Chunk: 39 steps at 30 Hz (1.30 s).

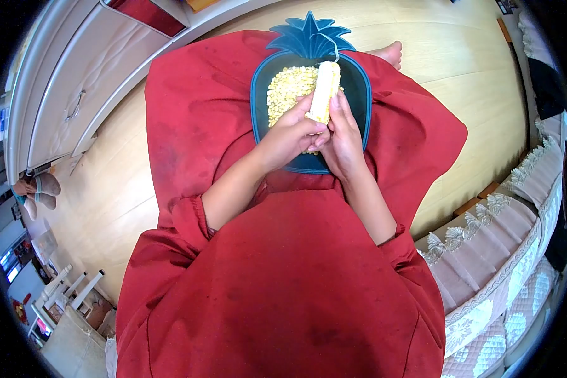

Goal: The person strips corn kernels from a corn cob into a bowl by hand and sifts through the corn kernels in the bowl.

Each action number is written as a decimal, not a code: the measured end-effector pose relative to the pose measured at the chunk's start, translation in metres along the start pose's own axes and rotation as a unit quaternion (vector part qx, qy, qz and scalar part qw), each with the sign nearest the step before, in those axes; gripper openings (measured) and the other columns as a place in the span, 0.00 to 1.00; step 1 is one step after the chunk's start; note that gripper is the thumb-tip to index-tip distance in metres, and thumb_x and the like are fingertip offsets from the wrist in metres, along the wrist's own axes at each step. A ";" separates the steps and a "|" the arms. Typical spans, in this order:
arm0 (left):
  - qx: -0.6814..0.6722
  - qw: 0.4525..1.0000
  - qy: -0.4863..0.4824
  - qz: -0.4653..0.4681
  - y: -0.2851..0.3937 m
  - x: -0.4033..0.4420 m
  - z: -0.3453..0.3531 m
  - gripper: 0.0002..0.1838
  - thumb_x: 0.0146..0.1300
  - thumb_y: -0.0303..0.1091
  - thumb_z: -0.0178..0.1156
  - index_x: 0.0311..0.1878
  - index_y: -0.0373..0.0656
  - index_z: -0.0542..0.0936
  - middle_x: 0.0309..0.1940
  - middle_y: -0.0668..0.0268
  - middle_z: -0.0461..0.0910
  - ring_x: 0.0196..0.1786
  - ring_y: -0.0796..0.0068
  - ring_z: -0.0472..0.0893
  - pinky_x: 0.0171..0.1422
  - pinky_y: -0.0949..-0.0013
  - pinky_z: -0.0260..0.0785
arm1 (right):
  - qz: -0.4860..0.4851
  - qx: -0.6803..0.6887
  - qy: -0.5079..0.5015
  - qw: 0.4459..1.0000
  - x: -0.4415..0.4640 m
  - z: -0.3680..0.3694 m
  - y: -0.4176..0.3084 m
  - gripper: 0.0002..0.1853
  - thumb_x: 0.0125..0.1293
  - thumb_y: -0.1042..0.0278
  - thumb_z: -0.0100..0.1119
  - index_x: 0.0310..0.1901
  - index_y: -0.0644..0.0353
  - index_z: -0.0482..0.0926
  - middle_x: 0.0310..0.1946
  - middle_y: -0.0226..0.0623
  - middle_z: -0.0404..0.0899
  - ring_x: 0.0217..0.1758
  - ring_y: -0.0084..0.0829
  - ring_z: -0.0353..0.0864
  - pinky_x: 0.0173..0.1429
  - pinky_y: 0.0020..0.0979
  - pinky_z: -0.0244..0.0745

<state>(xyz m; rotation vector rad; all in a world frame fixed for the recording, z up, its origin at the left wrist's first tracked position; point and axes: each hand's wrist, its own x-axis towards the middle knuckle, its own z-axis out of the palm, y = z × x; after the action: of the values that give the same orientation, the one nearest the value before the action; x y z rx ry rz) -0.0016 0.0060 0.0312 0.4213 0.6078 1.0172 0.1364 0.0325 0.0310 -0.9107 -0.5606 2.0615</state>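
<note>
Both my hands are closed around a corn cob [324, 92], held tilted with its far end pointing away from me. My left hand [291, 137] wraps the cob's near left side, and my right hand [344, 140] grips it from the right. Pale bare cob shows along much of its length, with yellow kernels near the lower end. A strand of husk curls from the far tip. Beneath is a dark teal pineapple-shaped tray [363, 71] on my lap. Loose yellow corn kernels [288, 90] are heaped in its left part. My fingers hide some of the cob and kernels.
Red cloth [195, 107] covers my lap and arms. A bare foot [390, 54] shows beyond the tray. White cabinets [75, 75] stand at the left, with slippers [43, 186] on the wooden floor [460, 69]. A frilled sofa cover [485, 242] lies at the right.
</note>
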 end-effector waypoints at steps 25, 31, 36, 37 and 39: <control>0.095 0.995 0.016 -0.013 -0.006 0.000 -0.003 0.36 0.77 0.28 0.49 0.85 0.46 0.50 0.57 0.62 0.76 0.52 0.69 0.78 0.58 0.61 0.73 | -0.011 -0.017 0.064 0.998 0.001 0.006 0.000 0.28 0.85 0.52 0.43 0.79 0.55 0.58 0.44 0.26 0.80 0.22 0.11 0.65 0.20 0.17 0.57; -0.009 0.999 0.026 -0.023 -0.004 0.001 -0.001 0.37 0.76 0.29 0.47 0.85 0.44 0.49 0.74 0.59 0.68 0.69 0.63 0.75 0.69 0.55 0.73 | 0.000 -0.010 0.065 0.998 0.001 -0.001 0.002 0.27 0.86 0.53 0.40 0.79 0.56 0.59 0.48 0.31 0.82 0.21 0.09 0.64 0.21 0.15 0.56; -0.044 0.998 -0.052 0.012 -0.001 0.002 -0.007 0.36 0.74 0.35 0.42 0.84 0.43 0.50 0.71 0.58 0.71 0.64 0.63 0.78 0.67 0.53 0.73 | 0.004 0.005 0.067 0.998 -0.001 0.002 -0.001 0.26 0.87 0.53 0.39 0.78 0.55 0.60 0.48 0.31 0.83 0.18 0.08 0.60 0.19 0.14 0.55; -0.046 0.997 -0.065 0.012 -0.001 0.003 -0.009 0.35 0.75 0.36 0.41 0.84 0.43 0.50 0.69 0.57 0.72 0.62 0.63 0.79 0.66 0.54 0.74 | 0.008 0.000 0.078 0.997 -0.002 0.002 -0.002 0.26 0.87 0.52 0.39 0.78 0.55 0.61 0.48 0.30 0.83 0.17 0.08 0.59 0.19 0.14 0.55; -0.048 0.995 -0.090 0.010 -0.002 0.005 -0.015 0.34 0.77 0.37 0.40 0.84 0.43 0.50 0.66 0.56 0.74 0.56 0.62 0.82 0.65 0.55 0.75 | 0.007 0.008 0.068 0.998 -0.002 0.000 -0.001 0.26 0.86 0.52 0.40 0.77 0.54 0.61 0.47 0.30 0.83 0.18 0.09 0.61 0.20 0.13 0.56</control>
<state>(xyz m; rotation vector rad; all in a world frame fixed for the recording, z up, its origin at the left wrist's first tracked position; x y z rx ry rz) -0.0079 0.0108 0.0178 0.4297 0.3930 1.0105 0.1377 0.0315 0.0321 -1.0389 -0.4643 1.9969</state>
